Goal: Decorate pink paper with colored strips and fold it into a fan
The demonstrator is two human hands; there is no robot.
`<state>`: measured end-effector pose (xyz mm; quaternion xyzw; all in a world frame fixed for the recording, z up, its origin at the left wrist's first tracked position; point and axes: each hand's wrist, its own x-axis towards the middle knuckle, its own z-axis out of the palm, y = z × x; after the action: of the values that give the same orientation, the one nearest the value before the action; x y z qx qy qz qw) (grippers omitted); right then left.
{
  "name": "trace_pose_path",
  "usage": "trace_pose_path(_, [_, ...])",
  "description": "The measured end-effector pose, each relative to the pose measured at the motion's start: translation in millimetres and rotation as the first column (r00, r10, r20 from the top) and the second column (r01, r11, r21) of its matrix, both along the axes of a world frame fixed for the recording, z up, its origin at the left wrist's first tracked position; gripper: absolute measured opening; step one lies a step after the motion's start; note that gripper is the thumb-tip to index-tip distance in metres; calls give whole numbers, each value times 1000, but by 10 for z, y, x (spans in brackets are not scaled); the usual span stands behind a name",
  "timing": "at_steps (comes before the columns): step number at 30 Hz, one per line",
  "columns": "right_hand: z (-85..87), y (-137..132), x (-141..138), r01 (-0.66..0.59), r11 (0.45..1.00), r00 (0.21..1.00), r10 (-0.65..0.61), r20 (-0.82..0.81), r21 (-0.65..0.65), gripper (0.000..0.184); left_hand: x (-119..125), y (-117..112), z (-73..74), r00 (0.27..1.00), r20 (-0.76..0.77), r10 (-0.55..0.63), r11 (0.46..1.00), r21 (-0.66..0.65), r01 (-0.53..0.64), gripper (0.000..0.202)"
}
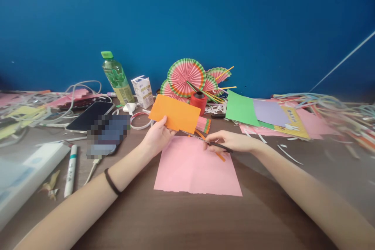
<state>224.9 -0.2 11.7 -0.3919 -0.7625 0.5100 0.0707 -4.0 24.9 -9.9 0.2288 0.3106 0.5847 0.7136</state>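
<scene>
The orange paper (175, 112) seems light, thin, easily creased, best pinched near an edge, as my left grip (158, 136) holds it. To that grip's right, my right grip (230, 140) clasps a black cutting tool (223, 147); pink paper (199, 175) lies below both, on the bench (190, 220).

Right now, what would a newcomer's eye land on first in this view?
Probably the round, pleated pink-and-green paper fans clustered in front of the blue wall. Next, likely the bright orange rectangular paper sheet at centre, in the left hand, with slim dark scissors in the right hand by its lower edge.
</scene>
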Motion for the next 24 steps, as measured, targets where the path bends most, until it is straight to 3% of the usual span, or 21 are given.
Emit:
trace_pose_path(4, [-3,7,-5,9,999,1000,-8,3,-44,37,4,-8,4,1000,21,-12,1000,9,11,34])
trace_pose_path(9, [-27,28,-2,44,999,998,-45,35,19,35,1,1,1,999,41,-9,1000,2,9,36])
trace_pose_path(16, [-38,28,4,20,999,999,-22,-40,-47,38,24,-30,14,1000,10,-4,1000,20,4,36])
trace_pose_path(24, [-9,23,-1,-14,998,998,10,-59,-59,42,36,-56,-25,996,-37,-81,995,48,83,35])
